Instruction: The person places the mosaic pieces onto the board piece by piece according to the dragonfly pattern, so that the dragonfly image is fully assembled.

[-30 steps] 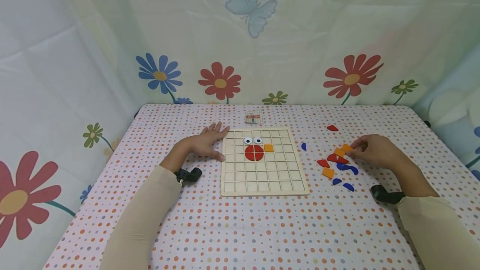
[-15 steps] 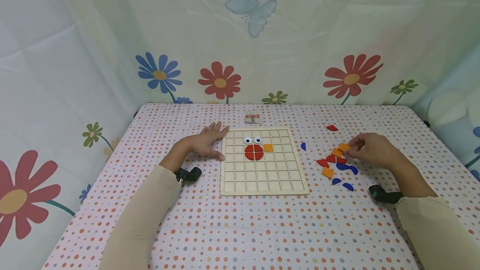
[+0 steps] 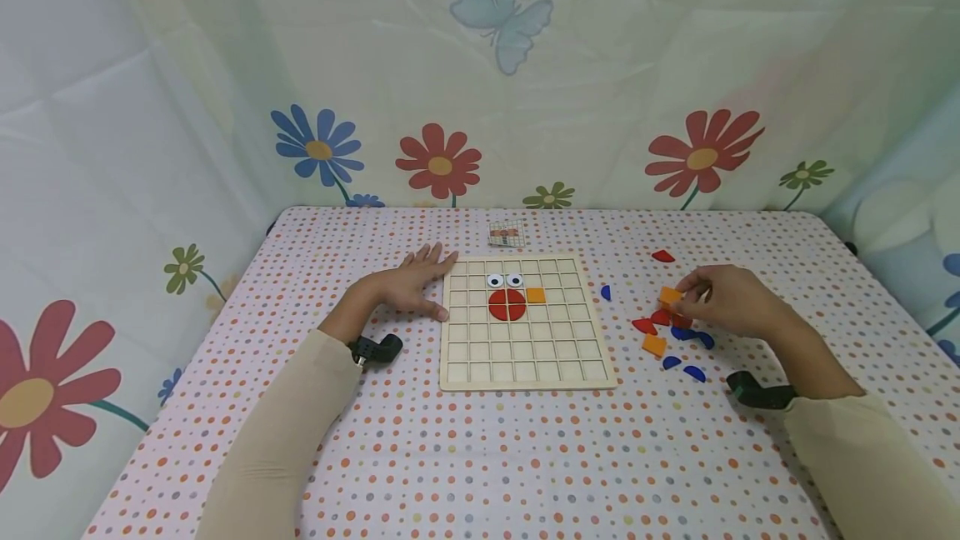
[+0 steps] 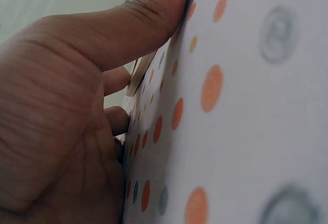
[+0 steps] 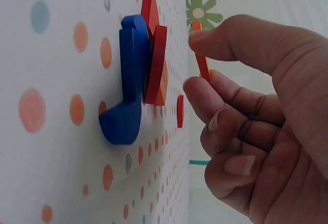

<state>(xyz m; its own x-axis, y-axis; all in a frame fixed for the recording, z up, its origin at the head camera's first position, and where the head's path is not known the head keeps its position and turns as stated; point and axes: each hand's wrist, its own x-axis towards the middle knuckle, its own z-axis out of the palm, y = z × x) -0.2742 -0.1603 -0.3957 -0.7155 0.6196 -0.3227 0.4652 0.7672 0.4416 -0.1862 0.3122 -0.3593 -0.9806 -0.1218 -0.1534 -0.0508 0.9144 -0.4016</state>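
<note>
My right hand (image 3: 726, 300) pinches an orange square tile (image 5: 204, 62) between thumb and fingertips, holding it above the table over a loose pile. Red quarter-circle pieces (image 3: 661, 317) and blue half-circle pieces (image 5: 134, 60) lie in that pile, partly overlapping. At the left side of the wooden grid board (image 3: 525, 373), my left hand (image 3: 412, 283) rests with fingers spread, its thumb and index finger at the board's edge. Set in the board are two googly-eye pieces (image 3: 496, 281), a red circle (image 3: 507, 305) of quarter pieces and one orange square (image 3: 536, 296).
Behind the board lies a small picture card (image 3: 507, 233). One blue half-circle (image 3: 606, 293) sits between board and pile, and a red piece (image 3: 663, 256) lies farther back. Another orange square (image 3: 654, 345) is at the pile's near side. A flowered curtain (image 3: 592, 65) hangs behind the table.
My right hand has moved left with the orange square, from the pile's right side to above it. The left hand has stayed at the board's edge.
</note>
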